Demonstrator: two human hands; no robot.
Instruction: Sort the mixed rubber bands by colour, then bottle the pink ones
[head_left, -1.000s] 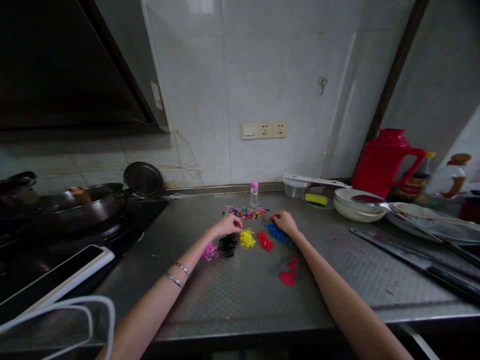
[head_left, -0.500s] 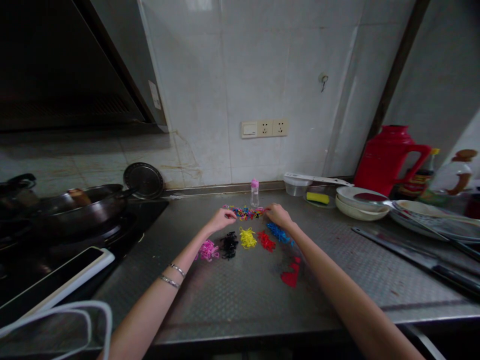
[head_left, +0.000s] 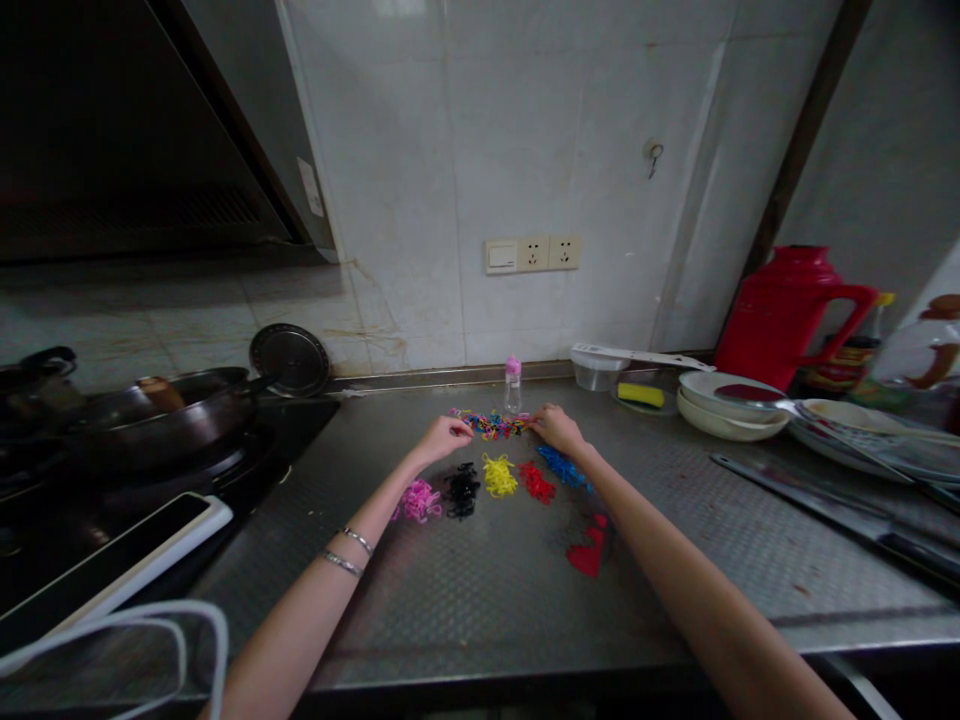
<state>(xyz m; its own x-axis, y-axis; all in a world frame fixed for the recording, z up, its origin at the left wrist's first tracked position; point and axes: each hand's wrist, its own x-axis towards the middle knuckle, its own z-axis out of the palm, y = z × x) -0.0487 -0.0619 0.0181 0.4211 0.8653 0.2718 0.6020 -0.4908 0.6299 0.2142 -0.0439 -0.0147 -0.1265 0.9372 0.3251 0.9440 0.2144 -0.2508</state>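
Observation:
A mixed pile of small, coloured, rubber-band-like loops [head_left: 496,426] lies between my hands on the metal counter. My left hand [head_left: 445,438] is at the pile's left end, thumb and fingertips pinched together. At the right end my right hand [head_left: 555,427] has its fingers closed and pointing down. Whatever either pinch holds is too small to make out. Nearer me are sorted heaps: pink bands [head_left: 420,500], black bands [head_left: 462,490], yellow bands [head_left: 499,476], red bands [head_left: 536,482] and blue bands [head_left: 562,467], the last partly behind my right wrist. A small clear bottle with a pink cap [head_left: 513,385] stands just behind the pile.
Red heart shapes [head_left: 587,555] lie by my right forearm. On the right are a knife [head_left: 810,505], stacked bowls [head_left: 727,415], a yellow sponge [head_left: 640,395], a plastic tub [head_left: 596,372] and a red thermos [head_left: 780,315]. A pan [head_left: 165,425] sits on the stove at left.
The view has shifted slightly, so things on the counter appear a little further right. Both hands stay at the ends of the mixed pile, with little visible movement.

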